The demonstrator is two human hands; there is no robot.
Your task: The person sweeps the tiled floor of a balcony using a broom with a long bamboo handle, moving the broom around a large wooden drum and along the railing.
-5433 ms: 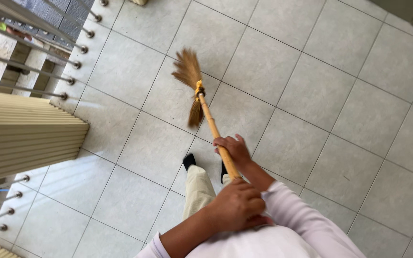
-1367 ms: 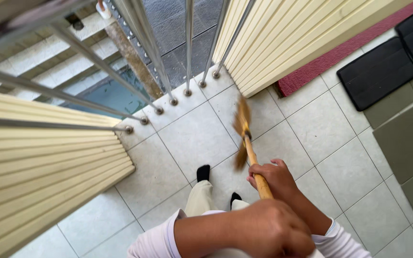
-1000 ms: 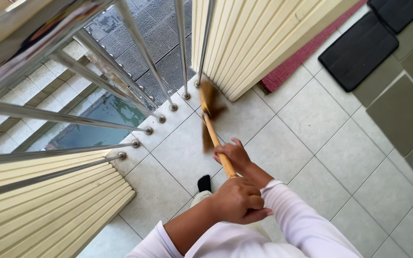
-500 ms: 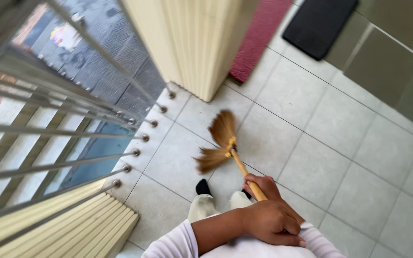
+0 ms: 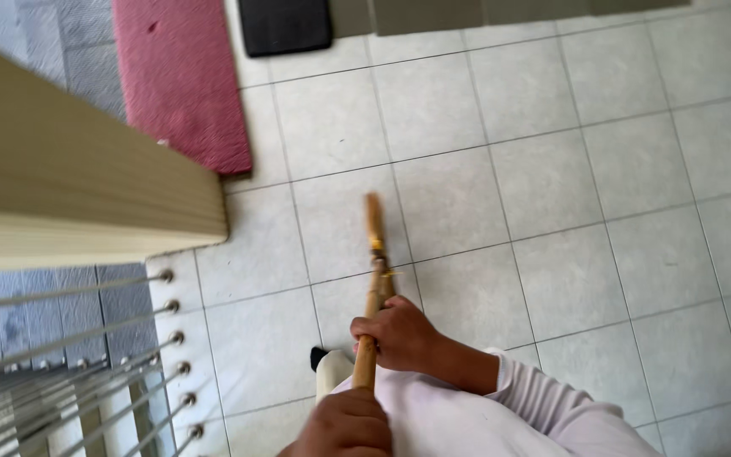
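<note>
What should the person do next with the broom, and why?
Probably draw the broom back toward the feet in a short stroke. Both hands grip the handle, the right hand further down and the left hand nearer the body, and the blurred broom head reaches out over the pale floor tiles, away from the red mat.

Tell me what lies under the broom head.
Under the broom only pale floor tiles and grout lines show. Motion blur hides any dust there. Both hands, right and left, grip the handle.
</note>
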